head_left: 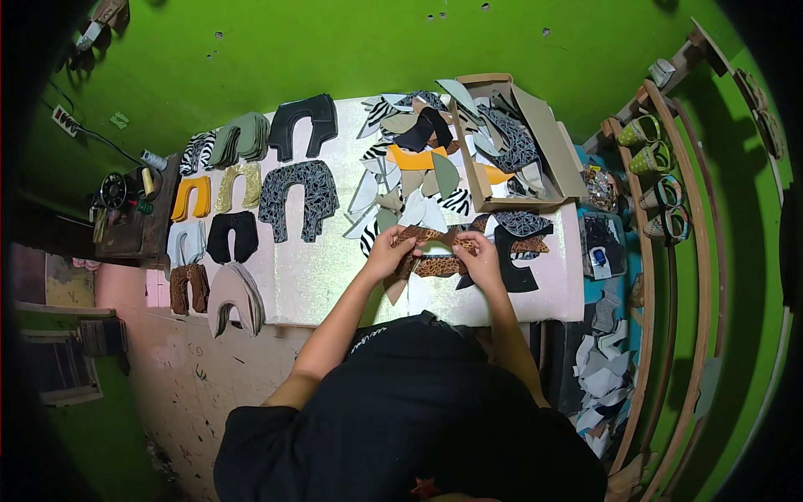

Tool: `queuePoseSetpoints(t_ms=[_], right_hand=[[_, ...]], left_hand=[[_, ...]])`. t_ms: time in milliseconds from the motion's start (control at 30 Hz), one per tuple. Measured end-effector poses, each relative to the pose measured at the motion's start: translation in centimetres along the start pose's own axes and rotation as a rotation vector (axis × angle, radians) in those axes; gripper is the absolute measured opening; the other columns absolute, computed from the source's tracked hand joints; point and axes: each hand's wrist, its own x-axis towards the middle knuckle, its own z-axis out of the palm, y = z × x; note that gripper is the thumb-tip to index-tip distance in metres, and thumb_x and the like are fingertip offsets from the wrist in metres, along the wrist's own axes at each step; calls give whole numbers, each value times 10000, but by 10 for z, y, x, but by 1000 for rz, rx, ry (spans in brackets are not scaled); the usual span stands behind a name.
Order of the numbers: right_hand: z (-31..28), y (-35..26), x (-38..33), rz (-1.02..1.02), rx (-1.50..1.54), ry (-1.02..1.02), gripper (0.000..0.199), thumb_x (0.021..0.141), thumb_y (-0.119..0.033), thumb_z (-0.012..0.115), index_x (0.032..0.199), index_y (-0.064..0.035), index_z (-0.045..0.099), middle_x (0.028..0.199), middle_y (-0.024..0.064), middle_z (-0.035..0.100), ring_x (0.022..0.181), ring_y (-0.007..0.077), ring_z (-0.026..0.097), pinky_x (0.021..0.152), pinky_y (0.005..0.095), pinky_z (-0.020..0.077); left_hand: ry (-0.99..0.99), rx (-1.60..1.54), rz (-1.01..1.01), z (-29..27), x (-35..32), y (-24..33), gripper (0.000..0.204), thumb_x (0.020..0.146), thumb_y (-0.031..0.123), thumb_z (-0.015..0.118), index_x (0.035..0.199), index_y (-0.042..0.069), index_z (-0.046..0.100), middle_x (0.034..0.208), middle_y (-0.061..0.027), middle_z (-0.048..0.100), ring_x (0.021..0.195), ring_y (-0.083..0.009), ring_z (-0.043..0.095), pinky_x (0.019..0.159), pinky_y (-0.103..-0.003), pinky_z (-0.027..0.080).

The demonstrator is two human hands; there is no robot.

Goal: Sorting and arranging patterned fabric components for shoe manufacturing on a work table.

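My left hand (390, 254) and my right hand (480, 259) pinch a curved leopard-print cut piece (425, 235) between them, above the near part of the white table (351, 297). Each hand is closed on one end of it. Just below lies another leopard-print piece (441, 266), with a white scrap (419, 294) nearer to me. Close to my right hand is a black curved piece (512, 266), overlapped by leopard and grey-patterned pieces. Beyond my hands spreads a loose heap of cut pieces in zebra, white, orange, olive and black (410, 167).
An open cardboard box (548, 146) of cut pieces stands at the back right. On the left lie stacked U-shaped pieces, among them black (288, 121), grey-patterned (293, 197) and beige (234, 293). A sewing machine (113, 192) is far left; a wooden shoe rack (648, 159) with sandals stands right.
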Motion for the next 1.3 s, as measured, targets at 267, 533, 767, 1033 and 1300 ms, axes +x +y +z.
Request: queuePoseSetpoints(t_ms=[267, 533, 767, 1033, 1300], right_hand=[[0, 6, -12, 74, 30, 98, 154, 769, -28, 621, 896, 23, 550, 817, 71, 592, 734, 88, 551, 629, 210, 435], [-27, -4, -8, 28, -208, 482, 134, 745, -70, 633, 845, 13, 602, 710, 48, 593, 634, 80, 534, 557, 217, 429], [-54, -8, -24, -65, -133, 683, 108, 778, 39, 565, 884, 52, 580, 852, 95, 596, 784, 152, 564, 716, 250, 449], [-83, -8, -46, -106, 124, 790, 116, 802, 24, 553, 915, 44, 571, 862, 61, 581, 772, 110, 540, 686, 209, 434], [-84, 0, -57, -93, 112, 827, 122, 799, 9, 560, 916, 39, 577, 853, 57, 583, 760, 109, 538, 673, 207, 430]], left_hand=[[31, 140, 15, -5, 7, -8, 148, 851, 76, 531, 982, 17, 496, 833, -28, 589, 751, -76, 558, 691, -208, 445], [43, 1272, 508, 4, 13, -10, 394, 775, 139, 541, 1156, 79, 463, 1182, -140, 479, 1141, -274, 419, 969, -402, 327], [96, 1465, 462, 14, 30, -34, 389, 768, 283, 596, 1118, 134, 514, 1265, -135, 409, 1184, -378, 347, 908, -518, 330], [264, 1086, 427, -12, 54, -4, 229, 793, 94, 488, 999, 0, 523, 907, -231, 569, 826, -387, 543, 717, -451, 433], [275, 1559, 149, 42, 48, -25, 859, 605, 516, 682, 1272, 97, 340, 1320, -277, 248, 1191, -462, 272, 976, -524, 235]])
